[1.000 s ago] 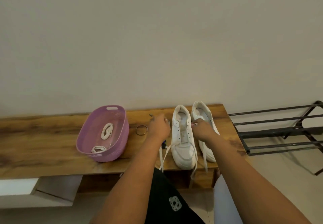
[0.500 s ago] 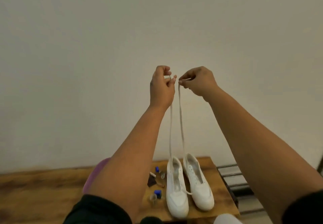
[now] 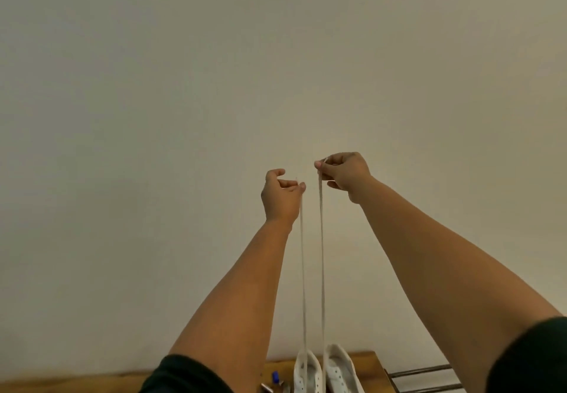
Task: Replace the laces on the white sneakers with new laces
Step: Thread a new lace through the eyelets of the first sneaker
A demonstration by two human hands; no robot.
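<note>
Both hands up at mid-frame, left hand (image 3: 280,196) & right hand (image 3: 345,174) each pinching one lace (image 3: 321,257) end, strands running taut straight down to the sneakers (image 3: 322,371) on the worktop (image 3: 366,359) at bottom centre, right end slightly higher.

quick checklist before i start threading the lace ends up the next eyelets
1. Left hand pinching one end of the white flat shoelace: ok, held at the fingertips.
2. Right hand pinching the other end: ok.
3. Both lace strands taut and uncrossed: ok, they run side by side down to the left white sneaker.
4. Lace ends level: not ok, the right hand sits higher than the left.
5. Lace seated in the bottom eyelets: cannot tell, the shoe's front is cut off by the frame.
6. Sneaker steady on the wooden bench: ok, it stands beside the other white sneaker.
</note>
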